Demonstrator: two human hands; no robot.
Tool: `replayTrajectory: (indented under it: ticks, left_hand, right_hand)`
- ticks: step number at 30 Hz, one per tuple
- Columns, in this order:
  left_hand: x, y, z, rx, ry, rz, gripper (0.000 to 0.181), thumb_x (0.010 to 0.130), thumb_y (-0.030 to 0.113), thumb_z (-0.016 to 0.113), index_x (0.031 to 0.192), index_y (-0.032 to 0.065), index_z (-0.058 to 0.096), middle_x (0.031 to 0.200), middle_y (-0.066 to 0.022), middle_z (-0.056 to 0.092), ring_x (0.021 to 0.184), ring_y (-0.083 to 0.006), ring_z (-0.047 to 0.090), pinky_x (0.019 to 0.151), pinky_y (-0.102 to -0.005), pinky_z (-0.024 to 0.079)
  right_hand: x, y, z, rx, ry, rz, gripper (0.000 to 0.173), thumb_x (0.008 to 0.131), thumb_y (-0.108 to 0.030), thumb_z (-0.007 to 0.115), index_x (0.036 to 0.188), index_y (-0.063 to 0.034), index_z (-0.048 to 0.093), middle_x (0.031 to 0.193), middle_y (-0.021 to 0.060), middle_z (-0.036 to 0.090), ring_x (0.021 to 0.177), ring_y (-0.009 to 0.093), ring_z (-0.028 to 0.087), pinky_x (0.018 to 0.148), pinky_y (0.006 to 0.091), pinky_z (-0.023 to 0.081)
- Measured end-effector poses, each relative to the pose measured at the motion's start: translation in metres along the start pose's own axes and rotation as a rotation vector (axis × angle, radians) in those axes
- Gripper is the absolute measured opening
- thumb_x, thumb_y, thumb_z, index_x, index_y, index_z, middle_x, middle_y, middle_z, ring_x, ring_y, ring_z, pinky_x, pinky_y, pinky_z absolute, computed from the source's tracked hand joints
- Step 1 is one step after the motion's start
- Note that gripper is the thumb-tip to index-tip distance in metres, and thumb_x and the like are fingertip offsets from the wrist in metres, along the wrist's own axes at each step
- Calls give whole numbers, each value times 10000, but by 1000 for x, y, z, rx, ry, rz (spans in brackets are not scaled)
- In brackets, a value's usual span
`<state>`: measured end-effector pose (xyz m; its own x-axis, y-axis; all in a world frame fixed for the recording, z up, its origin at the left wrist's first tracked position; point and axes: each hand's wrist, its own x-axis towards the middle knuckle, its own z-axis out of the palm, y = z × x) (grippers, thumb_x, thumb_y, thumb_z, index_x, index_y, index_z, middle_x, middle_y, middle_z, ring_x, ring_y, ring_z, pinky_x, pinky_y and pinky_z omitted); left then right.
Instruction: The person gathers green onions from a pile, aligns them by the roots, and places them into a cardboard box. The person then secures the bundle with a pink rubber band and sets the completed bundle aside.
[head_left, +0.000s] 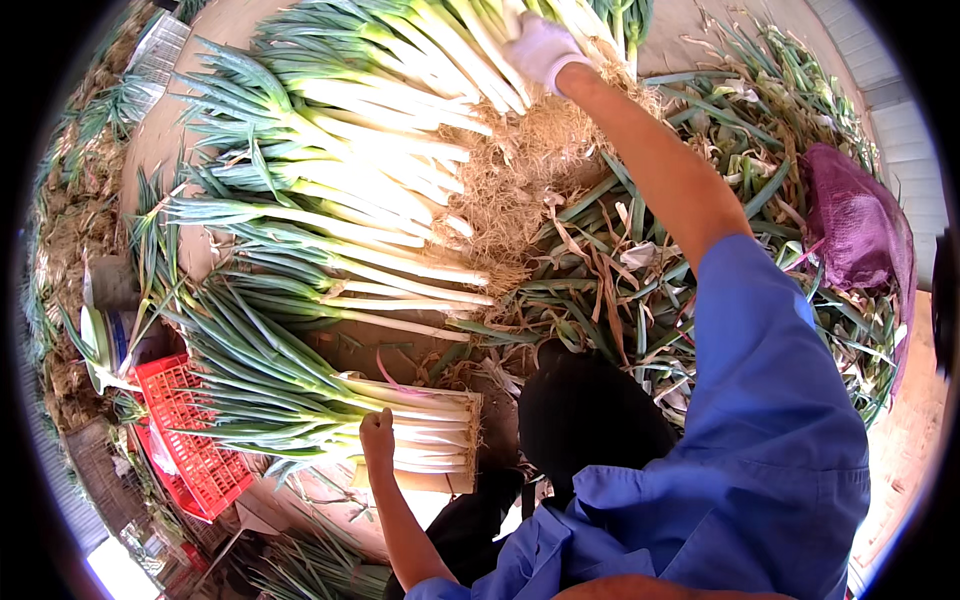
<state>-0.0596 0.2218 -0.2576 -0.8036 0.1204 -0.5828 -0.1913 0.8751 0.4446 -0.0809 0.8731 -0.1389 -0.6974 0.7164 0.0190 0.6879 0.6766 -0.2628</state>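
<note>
My left hand (377, 436) is bare, its fingers curled at the white stems of a neat row of large green onions (420, 427). This row lies on a board or shallow stand (420, 480), root ends lined up at the right. A pink tie (394, 384) lies across the upper stems. Far forward, my right hand (544, 51) wears a white glove and reaches into a big spread of green onions (405, 180). Its fingertips are at the pale stems; glare hides whether they grip one. Shaggy roots (517, 195) fringe the pile's right side.
Stripped leaves (630, 277) heap up at the right, with a purple mesh sack (855, 217) on them. A red plastic crate (191, 435) stands at the left. More green onions (322, 562) lie at the bottom. A white crate (156, 64) is at upper left.
</note>
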Motion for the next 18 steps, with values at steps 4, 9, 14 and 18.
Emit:
replayTrajectory:
  ticks: [4, 9, 14, 18]
  left_hand:
    - [-1, 18, 4, 26, -13, 63, 366, 904, 276, 626, 741, -36, 527, 656, -118, 524, 618, -217, 445, 632, -386, 426]
    - [-9, 19, 5, 10, -20, 52, 355, 910, 272, 622, 771, -42, 535, 659, -123, 535, 623, -222, 460, 643, -389, 432]
    - [-10, 15, 9, 4, -44, 46, 336, 918, 260, 612, 799, -51, 562, 655, -123, 542, 624, -217, 475, 641, -386, 435]
    - [-9, 23, 5, 34, -30, 117, 336, 919, 257, 612, 795, -52, 571, 635, -118, 537, 601, -209, 470, 611, -380, 430]
  right_hand:
    - [-7, -11, 34, 148, -211, 78, 515, 827, -285, 679, 1162, 84, 547, 958, 237, 646, 846, 266, 672, 759, 359, 566]
    - [6, -25, 23, 207, -458, 128, 846, 742, -302, 788, 1357, 99, 367, 1230, 280, 567, 1076, 331, 618, 945, 417, 502]
    - [5, -41, 43, 214, -415, 239, 986, 701, -315, 818, 1399, 106, 264, 1391, 316, 409, 1280, 385, 460, 1090, 437, 390]
    - [-6, -33, 26, 447, -495, 182, 901, 774, -355, 757, 1438, 47, 298, 1457, 232, 386, 1354, 358, 373, 1142, 464, 293]
